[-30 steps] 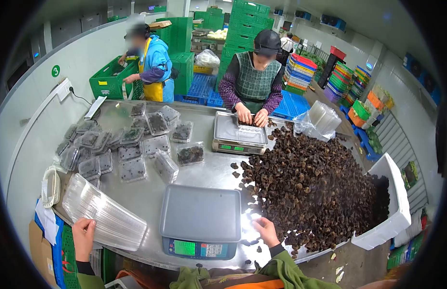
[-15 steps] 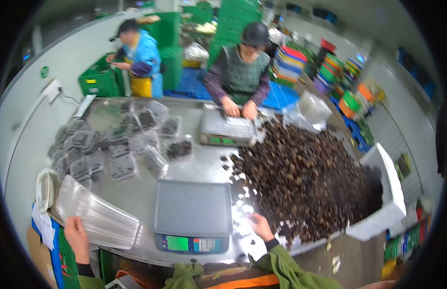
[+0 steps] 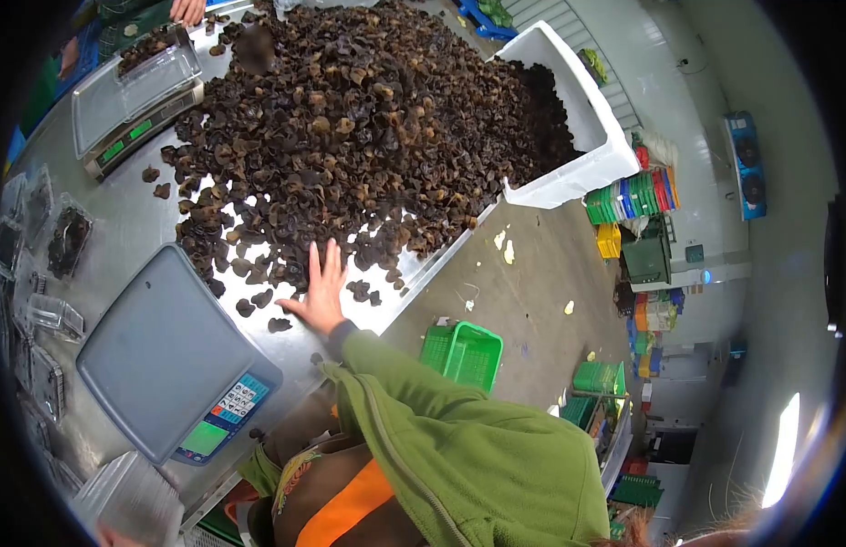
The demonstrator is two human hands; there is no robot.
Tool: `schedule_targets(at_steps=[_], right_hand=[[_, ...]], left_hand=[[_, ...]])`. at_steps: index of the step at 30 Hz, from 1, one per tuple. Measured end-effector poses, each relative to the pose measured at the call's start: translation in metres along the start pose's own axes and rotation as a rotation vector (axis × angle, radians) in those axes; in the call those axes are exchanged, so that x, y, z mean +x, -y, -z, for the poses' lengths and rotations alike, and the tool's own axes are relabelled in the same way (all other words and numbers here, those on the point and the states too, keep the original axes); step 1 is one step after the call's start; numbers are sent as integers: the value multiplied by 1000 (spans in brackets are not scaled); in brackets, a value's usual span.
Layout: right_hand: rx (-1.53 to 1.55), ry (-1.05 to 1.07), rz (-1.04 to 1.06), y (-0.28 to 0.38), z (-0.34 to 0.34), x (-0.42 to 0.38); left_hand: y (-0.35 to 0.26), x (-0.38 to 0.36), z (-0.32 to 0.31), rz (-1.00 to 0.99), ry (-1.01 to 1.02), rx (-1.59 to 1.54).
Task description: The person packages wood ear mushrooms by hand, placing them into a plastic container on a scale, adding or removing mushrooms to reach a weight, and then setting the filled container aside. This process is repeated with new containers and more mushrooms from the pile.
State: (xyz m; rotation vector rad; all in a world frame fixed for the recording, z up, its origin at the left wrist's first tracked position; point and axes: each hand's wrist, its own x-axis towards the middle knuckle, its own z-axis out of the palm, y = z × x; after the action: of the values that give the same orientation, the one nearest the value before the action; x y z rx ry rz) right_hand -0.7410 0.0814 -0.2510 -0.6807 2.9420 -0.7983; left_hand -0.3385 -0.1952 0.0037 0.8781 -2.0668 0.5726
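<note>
My right hand (image 3: 321, 290) is open, its fingers spread over the steel table at the near edge of a large heap of dark wood ear mushrooms (image 3: 350, 118). Several loose pieces lie around the fingers. To the left of that hand is a digital scale (image 3: 163, 351) with a bare grey pan and a lit green display. A stack of clear plastic trays (image 3: 131, 497) sits at the lower left. Only a blurred bit of my left hand (image 3: 117, 536) shows beside the stack, at the dark rim of the view; its fingers cannot be made out.
Across the table, a co-worker's hand (image 3: 187, 11) is near a second scale (image 3: 140, 100) carrying a tray of mushrooms. Filled clear boxes (image 3: 69, 239) lie at the left. A white foam box (image 3: 578, 100) lies tipped by the heap. A green basket (image 3: 464, 356) is on the floor.
The view has swung to the right and tilted. My right hand has reached forward to the mushroom heap with fingers spread. My left hand has nearly left the view.
</note>
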Motion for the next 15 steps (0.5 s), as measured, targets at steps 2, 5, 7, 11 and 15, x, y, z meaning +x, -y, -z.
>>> schedule_targets(at_steps=[2,5,7,11,15], right_hand=[[31,-82,19,1,-10,37],[-8,-62,136,8,2,108],[-115,71,191,19,22,149],[-365,259,304,14,13,181],[-304,216,212,19,0,158]], left_hand=[[-42,-42,-37,240,406,-337],[-106,-64,-80,84,525,-665],[-132,-68,-95,13,654,-714],[-168,-71,-108,5,709,-755],[-186,-70,-109,-27,758,-816]])
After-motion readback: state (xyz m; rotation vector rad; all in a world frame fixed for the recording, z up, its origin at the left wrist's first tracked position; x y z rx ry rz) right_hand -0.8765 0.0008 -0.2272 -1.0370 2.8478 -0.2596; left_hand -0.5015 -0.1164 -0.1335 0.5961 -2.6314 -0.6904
